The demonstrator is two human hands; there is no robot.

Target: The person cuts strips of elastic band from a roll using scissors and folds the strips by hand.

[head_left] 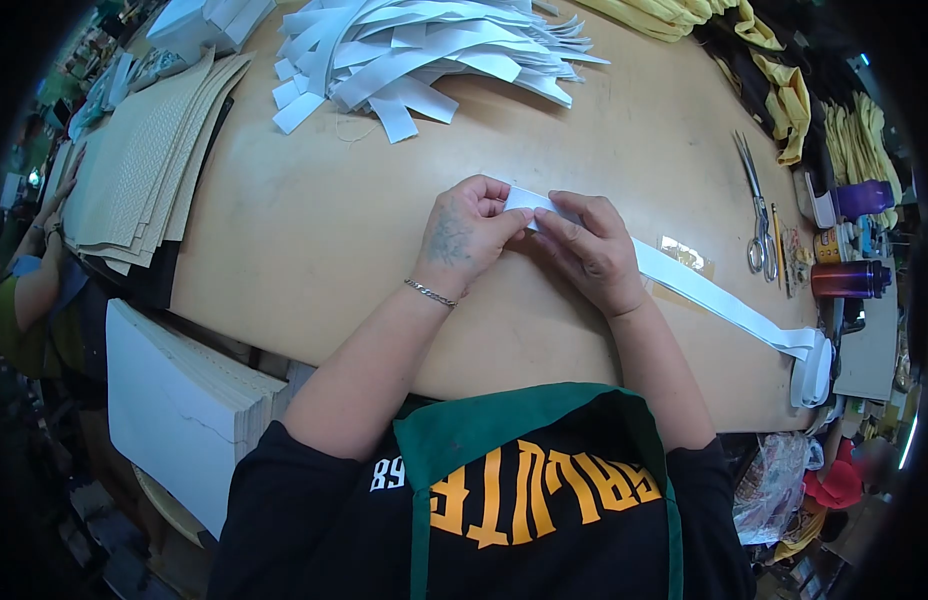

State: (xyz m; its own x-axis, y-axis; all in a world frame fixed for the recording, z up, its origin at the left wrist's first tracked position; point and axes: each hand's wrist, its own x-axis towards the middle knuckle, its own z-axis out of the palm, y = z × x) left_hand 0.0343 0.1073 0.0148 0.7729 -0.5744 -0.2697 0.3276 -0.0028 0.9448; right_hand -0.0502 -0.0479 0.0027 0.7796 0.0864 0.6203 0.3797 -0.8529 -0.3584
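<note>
A long white band (706, 290), which looks like flat elastic or webbing, runs across the table from a folded bundle (812, 372) near the right edge. Its end lies between my two hands, in front of my chest. My left hand (462, 238) pinches this end between thumb and fingers. Close beside it, my right hand (596, 250) grips the same end, thumb and fingertips pressed on it. The stretch of band under my right palm is hidden. Beyond my hands lies a heap of cut white strips (424, 55).
Scissors (754, 205) and a pencil (779, 245) lie on the right, near purple tumblers (850, 280). Stacked beige sheets (149, 150) are at left, a white stack (174, 375) below them. Yellow fabric (654, 15) lies at the back. Another person's hand (66, 180) touches the beige sheets.
</note>
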